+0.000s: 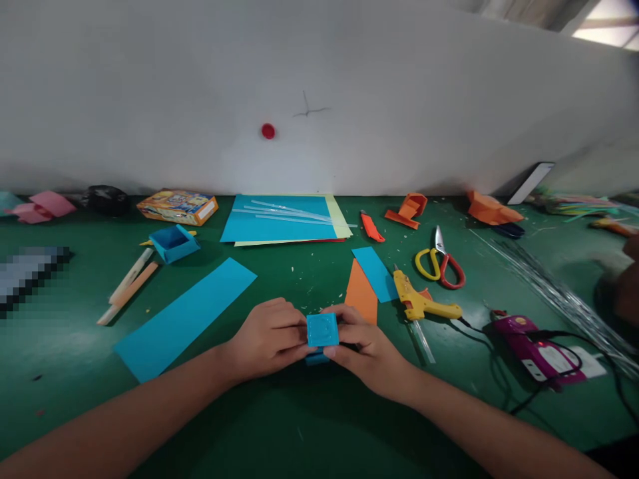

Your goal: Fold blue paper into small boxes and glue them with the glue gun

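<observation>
Between my two hands is a small blue paper box [322, 330] with a square face turned up; a further blue flap shows below it. My left hand [269, 336] grips its left side with bent fingers. On the other side, my right hand [368, 349] pinches it between thumb and fingers. A long blue paper strip [187, 319] lies left of my left hand. Just past my right hand are an orange paper piece [361, 293] and a smaller blue paper piece [375, 271]. A yellow glue gun [419, 303] with a clear glue stick rests to the right.
Scissors [440, 263] and a red cutter [372, 227] lie beyond the glue gun. Stacked coloured sheets [279, 229] sit by the wall. A blue open box [174, 243] stands at left. A purple power strip [536, 349] with cables is at right, near another person's hand [630, 286].
</observation>
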`<action>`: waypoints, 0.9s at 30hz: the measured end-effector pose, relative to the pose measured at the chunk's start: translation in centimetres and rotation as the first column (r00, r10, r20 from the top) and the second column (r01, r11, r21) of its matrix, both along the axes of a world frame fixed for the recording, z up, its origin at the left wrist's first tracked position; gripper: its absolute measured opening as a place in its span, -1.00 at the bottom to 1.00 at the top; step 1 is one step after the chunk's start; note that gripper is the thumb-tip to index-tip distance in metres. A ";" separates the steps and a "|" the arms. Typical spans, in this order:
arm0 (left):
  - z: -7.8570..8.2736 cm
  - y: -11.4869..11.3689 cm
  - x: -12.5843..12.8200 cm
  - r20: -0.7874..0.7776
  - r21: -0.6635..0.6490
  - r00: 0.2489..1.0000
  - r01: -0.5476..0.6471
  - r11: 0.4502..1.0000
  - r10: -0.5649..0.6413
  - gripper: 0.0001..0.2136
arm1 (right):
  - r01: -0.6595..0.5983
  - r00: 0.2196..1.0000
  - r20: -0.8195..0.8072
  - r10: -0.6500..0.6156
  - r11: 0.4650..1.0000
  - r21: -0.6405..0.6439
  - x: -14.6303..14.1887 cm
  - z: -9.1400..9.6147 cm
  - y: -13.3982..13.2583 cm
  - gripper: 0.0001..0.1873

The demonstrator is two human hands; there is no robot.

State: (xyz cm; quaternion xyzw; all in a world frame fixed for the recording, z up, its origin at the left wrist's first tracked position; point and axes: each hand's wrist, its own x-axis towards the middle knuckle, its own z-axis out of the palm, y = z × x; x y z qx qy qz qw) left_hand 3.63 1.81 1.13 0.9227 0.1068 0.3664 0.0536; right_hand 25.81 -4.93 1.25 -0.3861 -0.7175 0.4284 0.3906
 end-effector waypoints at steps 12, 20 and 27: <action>0.5 -0.2 0.2 0.012 -0.034 1.000 0.020 0.999 -0.019 -0.72 | -0.037 0.999 -0.033 0.035 0.997 -0.073 0.1 0.3 0.0 -0.74; 1.3 -0.4 -0.5 0.000 -0.204 0.992 0.122 0.971 -0.124 -0.65 | -0.030 0.987 -0.161 0.008 0.991 -0.134 0.8 1.0 0.1 -0.71; 2.5 -0.9 -1.3 0.037 -0.135 0.977 0.211 0.968 -0.208 -0.68 | 0.019 0.983 -0.179 -0.046 0.989 -0.148 1.2 1.1 0.2 -0.70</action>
